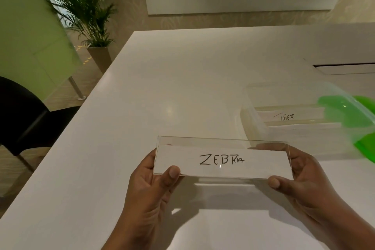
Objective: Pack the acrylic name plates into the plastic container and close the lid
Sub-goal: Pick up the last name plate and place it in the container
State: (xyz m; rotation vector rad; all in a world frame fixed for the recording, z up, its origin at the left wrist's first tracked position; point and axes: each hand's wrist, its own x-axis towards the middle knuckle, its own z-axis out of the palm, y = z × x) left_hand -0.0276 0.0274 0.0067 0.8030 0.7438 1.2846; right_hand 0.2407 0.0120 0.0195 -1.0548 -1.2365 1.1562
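Both hands pinch ZEBRA name plate [222, 161] by its ends, left hand [150, 184], right hand [304, 176]; long axis left-right. Container [251, 119] lies upper right, nearer right hand.

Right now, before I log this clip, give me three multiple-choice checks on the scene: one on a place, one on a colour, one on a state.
1. Where is the TIGER plate?
A. inside the plastic container
B. on the black chair
C. on the floor

2. What colour is the container's coloured trim?
A. red
B. blue
C. green

3. How is the ZEBRA plate held?
A. it lies untouched on the table
B. the left hand and right hand grip one end each
C. by one hand only

Key:
1 A, its label reads through the clear wall.
2 C, bright green shows at the container's right side.
3 B, a thumb presses on each lower corner.
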